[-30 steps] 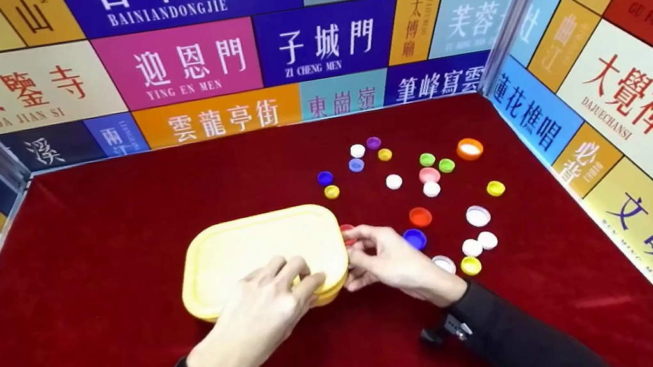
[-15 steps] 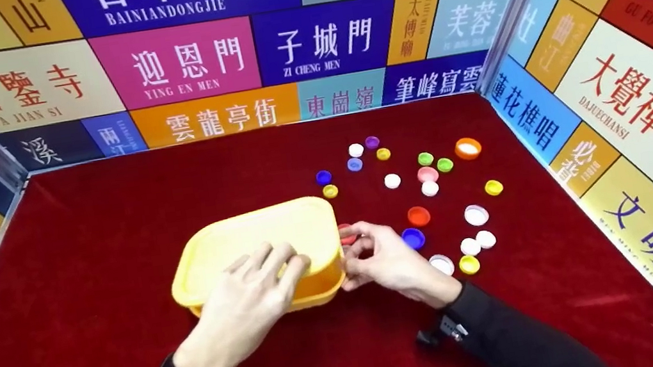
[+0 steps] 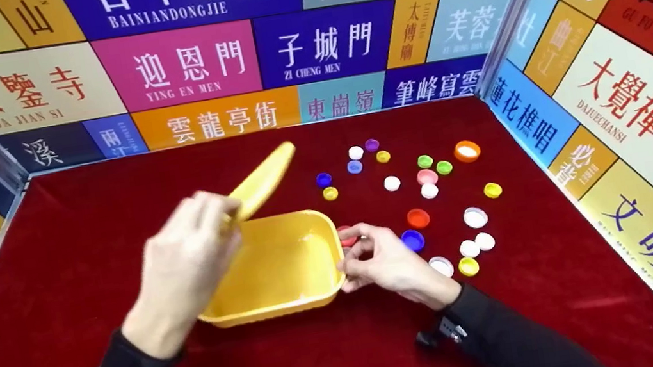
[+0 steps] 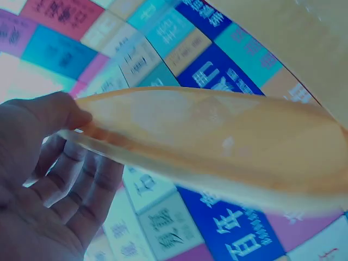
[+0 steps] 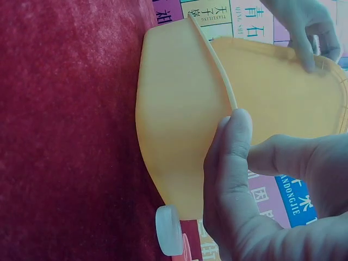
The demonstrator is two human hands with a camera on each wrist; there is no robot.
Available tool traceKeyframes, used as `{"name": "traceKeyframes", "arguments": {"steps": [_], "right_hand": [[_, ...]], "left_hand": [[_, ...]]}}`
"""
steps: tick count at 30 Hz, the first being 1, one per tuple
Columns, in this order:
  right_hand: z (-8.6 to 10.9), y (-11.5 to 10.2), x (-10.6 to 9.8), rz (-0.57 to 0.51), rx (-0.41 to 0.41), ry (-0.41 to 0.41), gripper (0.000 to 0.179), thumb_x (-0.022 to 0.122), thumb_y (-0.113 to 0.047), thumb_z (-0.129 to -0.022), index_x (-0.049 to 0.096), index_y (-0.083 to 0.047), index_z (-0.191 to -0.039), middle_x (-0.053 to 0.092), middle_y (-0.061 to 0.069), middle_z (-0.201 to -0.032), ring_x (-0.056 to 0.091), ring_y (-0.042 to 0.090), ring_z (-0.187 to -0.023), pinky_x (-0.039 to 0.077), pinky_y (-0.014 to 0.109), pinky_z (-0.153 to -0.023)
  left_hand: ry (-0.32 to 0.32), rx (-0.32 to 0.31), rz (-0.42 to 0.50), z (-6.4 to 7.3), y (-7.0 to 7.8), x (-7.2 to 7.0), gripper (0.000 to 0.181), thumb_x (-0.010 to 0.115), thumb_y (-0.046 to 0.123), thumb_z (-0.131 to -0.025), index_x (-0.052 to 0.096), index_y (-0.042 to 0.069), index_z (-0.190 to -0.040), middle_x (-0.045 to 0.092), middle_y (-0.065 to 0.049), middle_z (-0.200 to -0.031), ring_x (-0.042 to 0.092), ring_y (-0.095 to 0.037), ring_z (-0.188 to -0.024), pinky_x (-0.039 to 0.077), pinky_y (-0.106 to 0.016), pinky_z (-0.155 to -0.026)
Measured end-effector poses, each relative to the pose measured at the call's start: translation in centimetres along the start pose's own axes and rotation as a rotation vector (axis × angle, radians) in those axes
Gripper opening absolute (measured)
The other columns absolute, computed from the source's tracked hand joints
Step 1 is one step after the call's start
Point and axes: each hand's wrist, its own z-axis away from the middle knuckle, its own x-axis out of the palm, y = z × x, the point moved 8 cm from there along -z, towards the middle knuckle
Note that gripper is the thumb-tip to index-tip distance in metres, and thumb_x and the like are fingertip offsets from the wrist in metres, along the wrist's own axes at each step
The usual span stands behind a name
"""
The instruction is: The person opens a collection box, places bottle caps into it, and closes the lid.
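Observation:
A yellow plastic box [image 3: 278, 271] stands on the red cloth, its inside bare and visible. My left hand [image 3: 186, 263] pinches the yellow lid [image 3: 264, 180] by its edge, tilted steeply above the box's left side. In the left wrist view the thumb lies on one face of the lid [image 4: 217, 136] and the fingers behind the other. My right hand [image 3: 387, 265] touches the right end of the box; in the right wrist view its fingers [image 5: 234, 147] lie at the box rim, and whether they pinch it is hard to tell. A red cap [image 3: 346, 237] lies just behind that hand.
Several bottle caps are scattered to the right, among them a blue cap [image 3: 413, 240], an orange-red cap [image 3: 418, 218] and a white cap [image 3: 440, 267]. Farther back lies an orange cap [image 3: 467, 151]. Panels with printed signs [image 3: 318, 42] enclose the cloth [image 3: 95, 237].
The lid was on the box; my left hand has lifted it off, up and to the left, and tipped it steeply. My right hand stays at the box's right end.

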Motion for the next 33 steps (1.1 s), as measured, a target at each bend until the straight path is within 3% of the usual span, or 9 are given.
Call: {"name": "traceKeyframes", "arguments": {"steps": [5, 11, 13, 19, 25, 28, 33], "right_hand": [[0.0, 0.1, 0.0, -0.011, 0.002, 0.004, 0.06, 0.075, 0.004, -0.106, 0.054, 0.006, -0.161, 0.075, 0.01, -0.099, 0.082, 0.021, -0.076, 0.073, 0.039, -0.08], [0.0, 0.1, 0.1, -0.014, -0.004, 0.0, 0.059, 0.074, 0.006, -0.105, 0.054, 0.006, -0.161, 0.074, 0.009, -0.097, 0.082, 0.021, -0.075, 0.073, 0.039, -0.08], [0.0, 0.1, 0.0, -0.012, -0.004, -0.002, 0.058, 0.073, 0.006, -0.106, 0.054, 0.006, -0.161, 0.073, 0.009, -0.097, 0.081, 0.021, -0.075, 0.073, 0.039, -0.08], [0.2, 0.1, 0.0, -0.009, -0.002, -0.004, 0.058, 0.075, 0.005, -0.106, 0.055, 0.005, -0.161, 0.072, 0.008, -0.096, 0.081, 0.022, -0.075, 0.073, 0.039, -0.081], [0.1, 0.1, 0.1, -0.006, -0.01, -0.004, 0.057, 0.074, 0.005, -0.106, 0.055, 0.005, -0.16, 0.073, 0.007, -0.096, 0.082, 0.021, -0.074, 0.073, 0.039, -0.081], [0.2, 0.1, 0.1, -0.007, -0.016, -0.003, 0.057, 0.074, 0.004, -0.106, 0.055, 0.006, -0.16, 0.074, 0.007, -0.095, 0.082, 0.021, -0.074, 0.073, 0.04, -0.08], [0.2, 0.1, 0.1, -0.004, -0.026, -0.006, 0.057, 0.075, 0.004, -0.106, 0.055, 0.007, -0.16, 0.074, 0.006, -0.094, 0.082, 0.021, -0.073, 0.074, 0.041, -0.08]], "left_hand": [[0.054, -0.173, 0.099, -0.1, -4.6, 0.5, 0.021, 0.083, -0.001, -0.099, 0.074, 0.001, -0.118, 0.078, -0.018, -0.107, 0.081, -0.031, -0.093, 0.07, -0.043, -0.079], [0.195, -0.412, 0.218, 1.1, -10.2, 1.1, 0.02, 0.081, 0.003, -0.104, 0.074, -0.006, -0.12, 0.082, -0.022, -0.11, 0.083, -0.032, -0.094, 0.057, -0.009, -0.084], [0.23, -0.503, 0.247, 1.7, -12.1, 1.3, 0.021, 0.081, 0.005, -0.105, 0.075, -0.007, -0.121, 0.083, -0.022, -0.111, 0.082, -0.027, -0.094, 0.053, -0.004, -0.083], [0.29, -0.748, 0.237, 4.0, -17.1, 1.5, 0.027, 0.08, 0.011, -0.106, 0.072, -0.002, -0.128, 0.084, -0.014, -0.116, 0.07, 0.005, -0.095, 0.055, -0.008, -0.085], [0.266, -1.021, 0.254, 6.9, -21.8, 1.9, 0.039, 0.075, 0.018, -0.109, 0.063, 0.002, -0.142, 0.073, 0.006, -0.118, 0.067, 0.011, -0.094, 0.057, -0.011, -0.086], [0.255, -1.185, 0.357, 8.6, -23.8, 2.6, 0.035, 0.073, 0.018, -0.109, 0.058, 0.011, -0.141, 0.065, 0.014, -0.116, 0.067, 0.005, -0.093, 0.06, -0.011, -0.079], [0.333, -1.401, 0.612, 10.9, -25.7, 3.1, 0.032, 0.071, 0.009, -0.107, 0.05, 0.025, -0.125, 0.06, 0.006, -0.114, 0.068, -0.005, -0.088, 0.063, -0.014, -0.072]]}}
